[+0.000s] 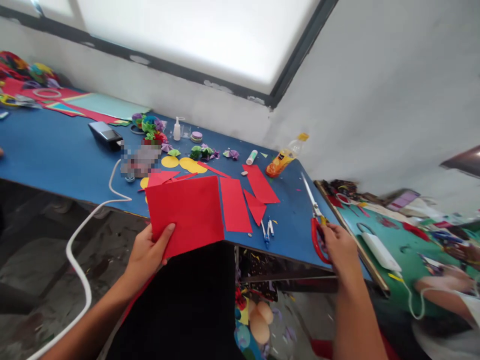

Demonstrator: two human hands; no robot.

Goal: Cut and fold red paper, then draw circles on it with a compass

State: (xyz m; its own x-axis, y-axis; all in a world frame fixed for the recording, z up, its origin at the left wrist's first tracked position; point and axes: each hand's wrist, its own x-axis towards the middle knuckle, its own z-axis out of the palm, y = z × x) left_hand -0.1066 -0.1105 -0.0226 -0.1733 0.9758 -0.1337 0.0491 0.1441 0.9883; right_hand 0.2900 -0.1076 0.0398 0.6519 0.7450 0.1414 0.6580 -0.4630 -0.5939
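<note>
Left hand: left hand at lower left of centre pinches the near corner of the red sheet, thumb lying flat on top, the other fingers hidden underneath.
Red sheet: large, whole and uncut as far as can be seen; it is held tilted over the near edge of the blue table, its far side over the tabletop.
Right hand: right hand at lower right of centre rests on the red handles of the scissors; fingers curl around the loops, though whether any pass through them I cannot tell.
Scissors: lying on the table's right end, blades together and pointing away toward the upper middle of the frame, not lifted.
Done so far: several cut red pieces lie flat just right of the held sheet, with yellow discs and finished-looking paper flowers farther back.
Left to do: by my judgement the held sheet has had no cut made in it, and the blades are well apart from it.
Nearby: pens lie between the pieces and the scissors; an orange bottle stands behind.
</note>
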